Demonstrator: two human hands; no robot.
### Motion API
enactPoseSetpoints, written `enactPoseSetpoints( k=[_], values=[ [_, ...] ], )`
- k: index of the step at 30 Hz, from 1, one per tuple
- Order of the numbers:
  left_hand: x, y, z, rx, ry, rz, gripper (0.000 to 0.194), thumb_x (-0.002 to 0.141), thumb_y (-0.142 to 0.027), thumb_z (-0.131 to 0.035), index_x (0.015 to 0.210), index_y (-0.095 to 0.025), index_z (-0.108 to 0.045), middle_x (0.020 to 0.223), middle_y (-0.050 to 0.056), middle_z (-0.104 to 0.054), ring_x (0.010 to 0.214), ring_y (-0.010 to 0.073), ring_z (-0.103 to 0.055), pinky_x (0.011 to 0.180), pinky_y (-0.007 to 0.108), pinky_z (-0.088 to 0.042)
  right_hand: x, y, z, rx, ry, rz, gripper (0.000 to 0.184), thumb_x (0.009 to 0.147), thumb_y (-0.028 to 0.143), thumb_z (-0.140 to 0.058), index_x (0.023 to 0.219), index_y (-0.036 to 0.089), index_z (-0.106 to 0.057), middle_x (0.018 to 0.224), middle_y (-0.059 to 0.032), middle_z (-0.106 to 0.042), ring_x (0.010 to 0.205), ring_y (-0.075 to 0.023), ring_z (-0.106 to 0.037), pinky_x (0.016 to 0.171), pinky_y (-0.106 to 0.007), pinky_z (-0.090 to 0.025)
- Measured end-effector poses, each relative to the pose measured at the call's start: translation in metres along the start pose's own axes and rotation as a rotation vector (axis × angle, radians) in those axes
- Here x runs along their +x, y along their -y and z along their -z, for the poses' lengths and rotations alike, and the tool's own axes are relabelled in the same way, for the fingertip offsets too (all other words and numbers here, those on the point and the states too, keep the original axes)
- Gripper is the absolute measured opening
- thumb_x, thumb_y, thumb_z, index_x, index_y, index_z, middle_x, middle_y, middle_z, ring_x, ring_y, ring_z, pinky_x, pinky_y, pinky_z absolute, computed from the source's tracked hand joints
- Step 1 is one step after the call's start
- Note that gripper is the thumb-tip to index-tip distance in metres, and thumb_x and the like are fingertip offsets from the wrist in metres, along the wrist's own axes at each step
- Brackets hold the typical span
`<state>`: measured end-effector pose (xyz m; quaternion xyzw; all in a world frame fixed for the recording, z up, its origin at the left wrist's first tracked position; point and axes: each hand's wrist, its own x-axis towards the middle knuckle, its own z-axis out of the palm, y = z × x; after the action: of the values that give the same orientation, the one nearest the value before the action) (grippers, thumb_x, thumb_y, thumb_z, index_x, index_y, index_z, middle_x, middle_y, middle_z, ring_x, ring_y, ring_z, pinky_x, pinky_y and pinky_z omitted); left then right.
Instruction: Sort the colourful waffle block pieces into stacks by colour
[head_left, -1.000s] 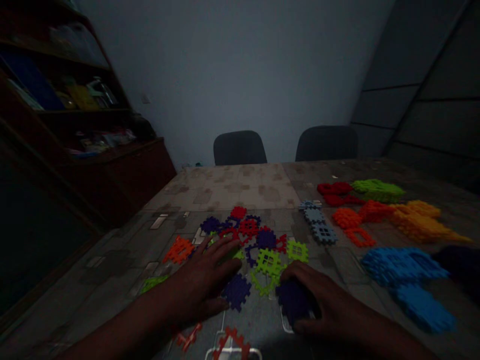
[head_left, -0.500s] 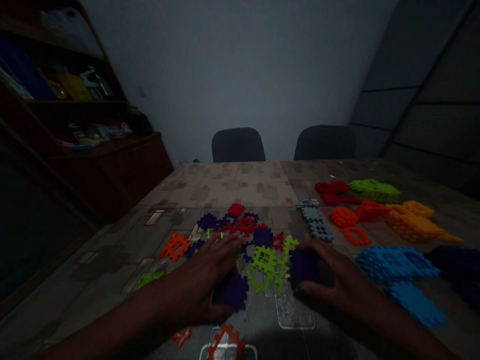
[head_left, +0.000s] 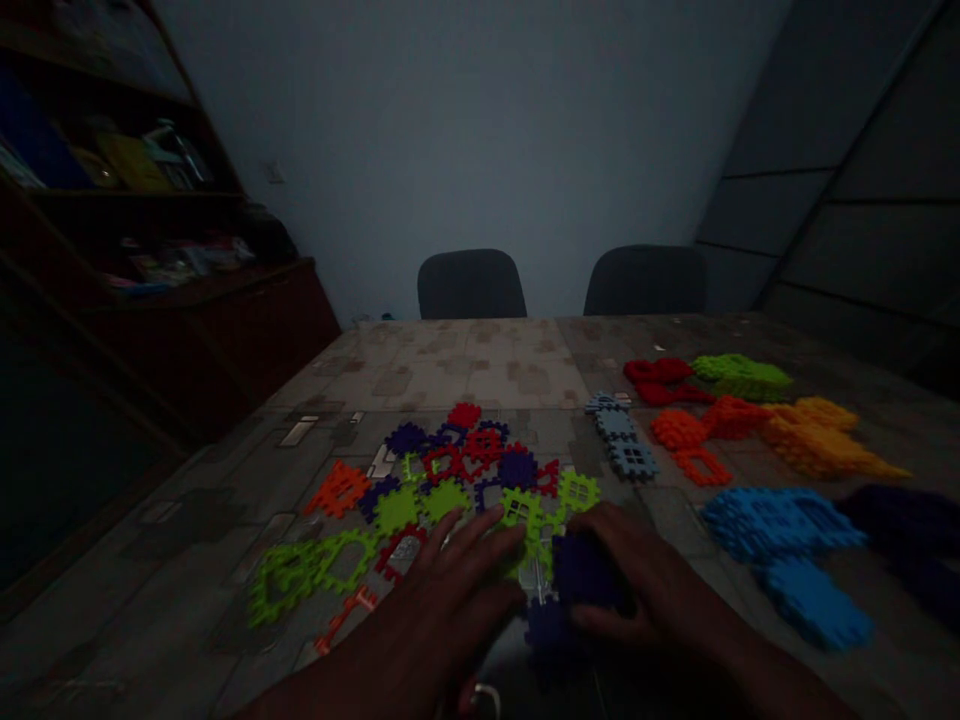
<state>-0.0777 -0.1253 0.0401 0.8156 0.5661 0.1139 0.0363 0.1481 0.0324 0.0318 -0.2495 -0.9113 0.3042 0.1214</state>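
Note:
My right hand (head_left: pixel 652 575) grips a dark purple interlocking tile (head_left: pixel 585 572) with notched edges, thumb below and fingers over the top. Just below it is a second purple tile (head_left: pixel 545 628), close to or touching the held one; the shadow hides which. My left hand (head_left: pixel 465 590) is to the left with its fingers stretched out and apart, over the near side of the loose pieces. Close to its fingertips are a lime green window tile (head_left: pixel 520 508) and a plain lime tile (head_left: pixel 445 500). A dark red frame piece (head_left: pixel 403 548) is partly covered by that hand.
Sorted piles lie to the right: light blue (head_left: pixel 784 525), yellow-orange (head_left: pixel 817 440), orange (head_left: pixel 679 430), red (head_left: pixel 658 372), lime (head_left: pixel 742 375) and dark purple (head_left: pixel 900 530). Grey tiles (head_left: pixel 630 457) form a short row. Two chairs (head_left: pixel 471 285) stand behind the table.
My left hand has moved right and toward me, away from the left-hand pieces. A purple tile that was by its thumb now lies beside the one in my right hand, which has shifted slightly left.

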Motion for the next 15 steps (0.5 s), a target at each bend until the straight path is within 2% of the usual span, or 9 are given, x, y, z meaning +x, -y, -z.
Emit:
enactPoseSetpoints(
  k=[4,8,11,15],
  values=[
    [-0.031,-0.005,0.000,0.072,-0.046,-0.030,0.027,0.095,-0.031,-0.067,0.120,-0.026,-0.057,0.160,0.005,-0.041,0.152,0.0253,-0.025,0.128,0.051,-0.011,0.001,0.007,-0.018,-0.073,0.132,0.136,0.051,0.071,0.027,-0.078,0.118,0.020,-0.059,0.118,-0.0116,-0.063,0.106,-0.0294,-0.058,0.087,-0.039,-0.045],
    [-0.039,-0.003,-0.011,0.118,-0.092,-0.029,0.013,0.098,-0.027,-0.061,0.110,-0.023,-0.059,0.160,0.006,-0.041,0.152,0.0239,-0.025,0.129,0.048,-0.004,0.002,0.013,-0.027,-0.169,0.166,0.165,0.043,0.074,0.029,-0.076,0.114,0.019,-0.061,0.113,-0.0094,-0.064,0.102,-0.0279,-0.058,0.084,-0.038,-0.043],
    [-0.041,0.006,-0.018,0.141,-0.121,-0.044,0.018,0.097,-0.036,-0.063,0.108,-0.022,-0.059,0.161,0.007,-0.037,0.153,0.0251,-0.022,0.128,0.046,0.000,0.002,0.011,-0.030,-0.222,0.140,0.178,0.045,0.073,0.032,-0.077,0.114,0.020,-0.061,0.113,-0.0085,-0.063,0.102,-0.0282,-0.057,0.085,-0.038,-0.042],
    [-0.049,0.018,-0.014,0.111,-0.106,0.005,0.041,0.093,-0.059,-0.063,0.115,-0.024,-0.058,0.162,0.009,-0.037,0.152,0.0304,-0.023,0.127,0.052,0.001,0.002,-0.003,-0.037,-0.284,0.102,0.203,0.045,0.077,0.033,-0.075,0.118,0.022,-0.060,0.113,-0.0089,-0.064,0.101,-0.0280,-0.058,0.085,-0.037,-0.041]
  ],
)
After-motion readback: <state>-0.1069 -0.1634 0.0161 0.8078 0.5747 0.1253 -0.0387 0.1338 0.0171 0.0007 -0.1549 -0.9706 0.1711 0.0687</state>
